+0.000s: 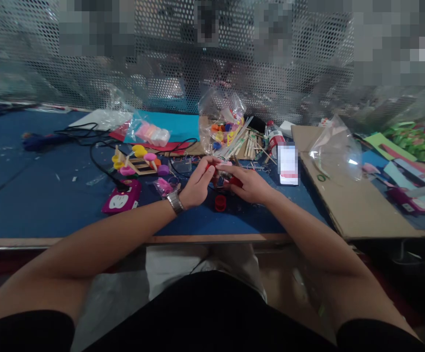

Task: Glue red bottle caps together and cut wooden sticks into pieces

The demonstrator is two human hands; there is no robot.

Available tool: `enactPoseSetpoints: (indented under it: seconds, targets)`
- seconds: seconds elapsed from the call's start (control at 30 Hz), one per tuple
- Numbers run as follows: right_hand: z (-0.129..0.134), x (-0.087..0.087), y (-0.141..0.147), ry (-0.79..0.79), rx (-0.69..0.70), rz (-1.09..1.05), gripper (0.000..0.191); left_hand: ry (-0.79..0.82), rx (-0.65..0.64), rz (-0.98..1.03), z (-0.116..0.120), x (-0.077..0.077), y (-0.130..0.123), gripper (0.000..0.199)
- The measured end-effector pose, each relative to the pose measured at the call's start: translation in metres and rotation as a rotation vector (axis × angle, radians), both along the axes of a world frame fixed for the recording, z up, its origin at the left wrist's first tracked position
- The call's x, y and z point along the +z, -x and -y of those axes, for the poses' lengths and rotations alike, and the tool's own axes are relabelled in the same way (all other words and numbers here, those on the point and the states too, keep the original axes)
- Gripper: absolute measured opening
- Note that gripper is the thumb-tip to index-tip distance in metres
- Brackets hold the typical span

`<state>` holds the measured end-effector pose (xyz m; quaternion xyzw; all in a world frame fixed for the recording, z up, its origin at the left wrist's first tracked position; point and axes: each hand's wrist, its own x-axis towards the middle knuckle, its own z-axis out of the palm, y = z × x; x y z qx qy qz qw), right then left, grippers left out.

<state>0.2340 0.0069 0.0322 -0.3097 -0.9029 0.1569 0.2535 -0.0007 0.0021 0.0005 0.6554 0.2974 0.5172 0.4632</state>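
Observation:
My left hand (197, 186), with a metal watch (175, 202) on its wrist, and my right hand (251, 185) meet just above the blue table. Both have curled fingers closed round a small red object (236, 181), mostly hidden by them, so its kind cannot be made out. A pale pink piece shows at the fingertips. Below the hands, on the table, stands a small red round tub (220, 203). Left of my left hand lie a pink lump in clear plastic (164, 186) and a purple box (122, 197) with a black cable.
Craft sticks with coloured lumps (139, 161) lie at left. Behind my hands are a clear bag of coloured tubs (222, 128), loose wooden sticks (251, 145) and a red-labelled bottle (272, 136). A lit phone (287, 165) and cardboard (348, 205) lie at right.

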Motion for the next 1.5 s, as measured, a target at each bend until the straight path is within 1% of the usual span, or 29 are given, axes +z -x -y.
enactPoseSetpoints:
  seconds: [0.1,0.27,0.37,0.6,0.8,0.97,1.17,1.27,1.5]
  targets:
    - [-0.0001,-0.0009,-0.0002,-0.013,0.016,-0.029,0.054,0.001,-0.015,0.000,-0.0008,-0.0012,0.0015,0.049]
    - [-0.0020,-0.0044,-0.0011,-0.070,0.054,-0.095,0.051,-0.084,-0.061,-0.029,-0.0009,-0.0033,0.0012,0.058]
    - [-0.0026,-0.0053,-0.0022,-0.093,0.076,-0.115,0.049,-0.094,-0.071,-0.050,0.0004,-0.0033,0.0004,0.058]
    - [-0.0028,-0.0044,-0.0037,-0.066,0.046,-0.079,0.047,-0.078,-0.010,-0.045,-0.0021,-0.0053,0.0005,0.063]
    - [-0.0029,-0.0042,-0.0036,-0.091,0.074,-0.084,0.045,-0.091,0.011,-0.051,-0.0024,-0.0032,0.0003,0.066]
    - [-0.0023,-0.0039,-0.0043,-0.080,0.050,-0.061,0.045,-0.144,0.036,-0.112,-0.0010,0.0013,0.0015,0.061]
    - [-0.0049,-0.0077,-0.0071,-0.114,0.047,-0.069,0.039,-0.287,0.111,-0.237,-0.0009,0.0041,0.0042,0.049]
    - [-0.0060,-0.0093,-0.0081,-0.112,0.057,-0.077,0.038,-0.336,0.126,-0.281,-0.0017,0.0039,0.0058,0.043]
    - [-0.0052,-0.0069,-0.0085,-0.073,0.071,-0.064,0.037,-0.379,0.134,-0.363,-0.0037,0.0032,0.0079,0.045]
